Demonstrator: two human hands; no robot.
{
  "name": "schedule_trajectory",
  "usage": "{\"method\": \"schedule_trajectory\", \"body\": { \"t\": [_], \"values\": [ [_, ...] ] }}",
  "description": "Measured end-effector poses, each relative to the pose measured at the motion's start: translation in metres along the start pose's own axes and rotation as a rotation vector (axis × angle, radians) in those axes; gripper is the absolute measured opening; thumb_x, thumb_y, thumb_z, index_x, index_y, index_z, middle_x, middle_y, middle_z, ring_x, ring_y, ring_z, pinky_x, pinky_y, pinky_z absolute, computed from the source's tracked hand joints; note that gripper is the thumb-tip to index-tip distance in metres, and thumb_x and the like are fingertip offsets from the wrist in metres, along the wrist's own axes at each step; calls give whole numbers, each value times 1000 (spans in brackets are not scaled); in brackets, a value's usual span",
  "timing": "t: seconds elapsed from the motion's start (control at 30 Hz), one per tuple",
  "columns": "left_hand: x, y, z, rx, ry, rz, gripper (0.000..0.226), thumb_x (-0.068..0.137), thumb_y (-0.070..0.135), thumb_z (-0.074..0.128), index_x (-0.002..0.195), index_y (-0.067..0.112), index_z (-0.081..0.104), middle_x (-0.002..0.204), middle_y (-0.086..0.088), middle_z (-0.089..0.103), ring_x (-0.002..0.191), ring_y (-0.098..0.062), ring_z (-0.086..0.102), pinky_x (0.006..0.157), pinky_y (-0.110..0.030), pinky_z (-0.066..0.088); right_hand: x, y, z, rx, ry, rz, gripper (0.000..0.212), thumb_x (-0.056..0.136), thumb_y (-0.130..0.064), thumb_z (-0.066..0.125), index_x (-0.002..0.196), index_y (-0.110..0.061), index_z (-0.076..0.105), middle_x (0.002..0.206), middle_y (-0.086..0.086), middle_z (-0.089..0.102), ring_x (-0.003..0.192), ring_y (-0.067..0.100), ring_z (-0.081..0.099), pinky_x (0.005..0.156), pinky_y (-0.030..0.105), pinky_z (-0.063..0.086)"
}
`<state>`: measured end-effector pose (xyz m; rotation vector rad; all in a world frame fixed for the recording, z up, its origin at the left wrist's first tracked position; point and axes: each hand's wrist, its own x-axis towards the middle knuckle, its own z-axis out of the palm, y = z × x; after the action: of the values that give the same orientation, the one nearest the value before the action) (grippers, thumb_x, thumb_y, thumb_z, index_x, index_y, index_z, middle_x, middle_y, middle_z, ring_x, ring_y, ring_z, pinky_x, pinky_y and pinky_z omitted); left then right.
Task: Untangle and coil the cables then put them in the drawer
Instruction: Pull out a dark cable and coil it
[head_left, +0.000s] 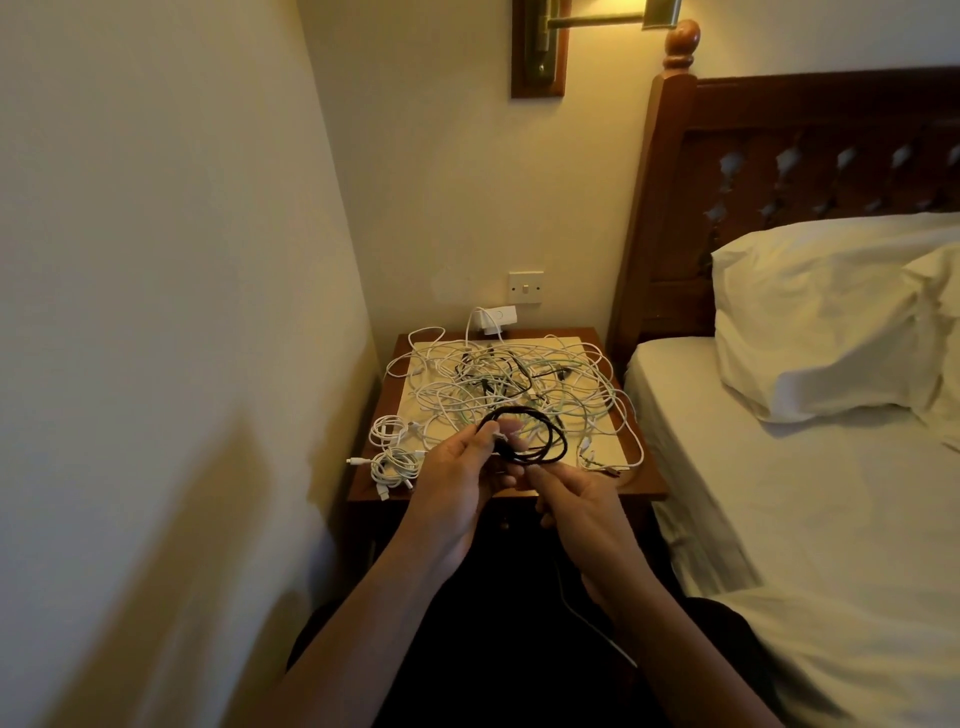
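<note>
No text, label, brand or number is legible anywhere in this view of the room.

nightstand (648, 480) | pale mat (563, 344) on top | tangled cables (519, 384) on mat | two white coils (396, 464) front-left

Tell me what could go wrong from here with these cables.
1. The black cable is looped loosely in the left hand, the right hand pinching it; the loops may spring apart.
2. The coiled white cables sit at the front edge of the nightstand; an arm could knock them off.
3. Pulling the tangled pile may yank the charger at the wall.
</note>
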<state>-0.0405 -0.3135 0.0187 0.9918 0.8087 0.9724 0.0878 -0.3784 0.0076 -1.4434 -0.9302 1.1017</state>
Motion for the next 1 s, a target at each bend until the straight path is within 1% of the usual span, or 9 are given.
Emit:
{"method": "schedule_trajectory", "body": {
  "t": [0.1,0.2,0.37,0.5,0.57,0.63,0.73,0.87,1.0],
  "values": [
    [2,1,-2,40,8,20,30,109,16,43,116,4,70,84,-7,71,69,-12,61,61,-20,51,0,-1,-6,-140,-68,25,26,107,-22,52,97,-33,73,83,-7,71,77,2,63,70,19,48],
    [3,0,-8,108,48,3,30,109,17,44,112,8,72,83,-8,72,71,-14,61,64,-21,50,3,2,-17,-73,-24,13,19,104,-19,58,119,-24,70,102,5,73,88,14,68,79,27,56],
    [0,2,-7,44,24,-53,33,108,21,45,114,7,74,92,-15,74,85,-26,69,81,-38,56,4,1,-21,192,40,-28,12,100,-7,62,107,-8,72,89,11,78,82,19,76,74,27,62],
    [1,-4,1,-23,-7,-77,36,108,17,40,114,3,72,90,-15,74,94,-37,68,97,-53,50,5,6,-9,430,103,16,11,99,-5,63,108,-6,67,95,15,79,89,25,78,74,28,64],
    [2,-5,1,-43,30,-77,35,108,14,37,109,1,70,79,-12,71,85,-33,68,92,-50,52,5,8,-8,374,68,7,12,97,-5,65,109,-6,65,97,15,79,91,26,78,78,33,64],
    [3,-3,-2,-41,81,-73,34,107,12,36,102,1,68,67,-7,61,71,-25,64,77,-40,54,4,9,-12,167,-5,-24,13,96,-5,67,108,-11,69,99,10,79,95,22,77,84,35,62],
    [4,-3,-7,-21,108,-112,33,108,16,36,96,4,64,56,-1,43,56,-16,47,62,-31,42,4,2,-19,-79,-14,-87,21,99,-13,66,116,-24,70,108,-4,76,101,12,72,88,32,61],
    [-1,-5,-2,10,19,-163,28,111,24,37,104,6,58,58,-1,38,47,-10,39,56,-27,34,5,-13,-18,-265,-65,-201,25,96,-27,71,121,-29,68,106,-12,75,94,1,72,79,22,59],
    [-8,-2,-4,41,-73,-197,26,110,26,39,95,11,54,57,1,45,48,-9,42,51,-24,36,3,-13,-16,-334,-115,-247,19,93,-21,75,110,-29,71,90,-10,79,83,6,75,70,19,57]
  ]
}}
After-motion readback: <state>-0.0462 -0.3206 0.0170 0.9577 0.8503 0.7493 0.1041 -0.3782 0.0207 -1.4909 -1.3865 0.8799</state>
